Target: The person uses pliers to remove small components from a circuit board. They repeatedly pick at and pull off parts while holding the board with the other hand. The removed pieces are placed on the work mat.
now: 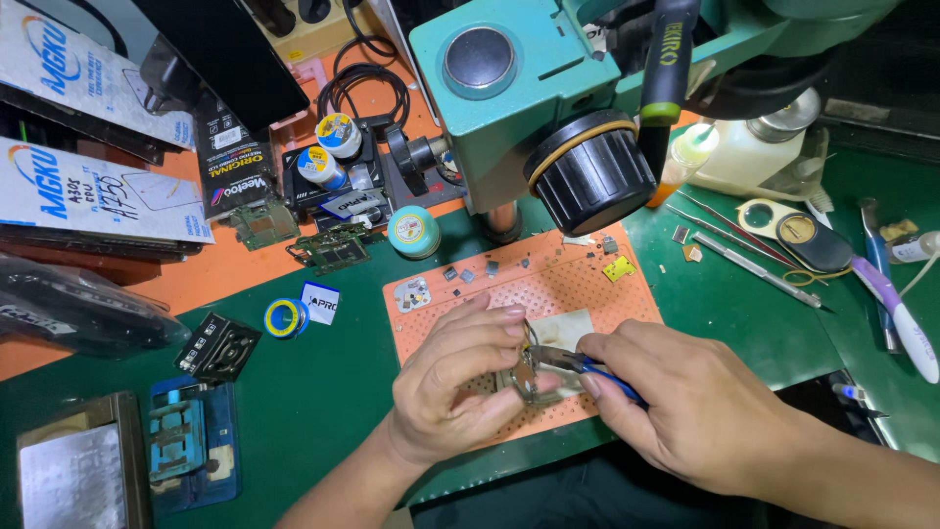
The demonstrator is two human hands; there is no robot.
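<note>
the small circuit board [526, 380] sat on the orange perforated mat [587, 284], below the green microscope [548, 88]. my left hand [460, 382] pinched it by the edge, fingers closed on it. my right hand [685, 402] clamped blue-handled pliers [587, 364], tips touching the board.

At your far left lie two flat white packages with blue lettering, one at the top corner [83, 73] and one below it [98, 191], stacked on dark trays. Between them and the microscope base you have a black packet [233, 162] with a white label strip. A small white square label [320, 303] with blue print sits on the green mat just beside a yellow-and-blue tape ring. A dark screen [230, 54] leans at the top.
</note>
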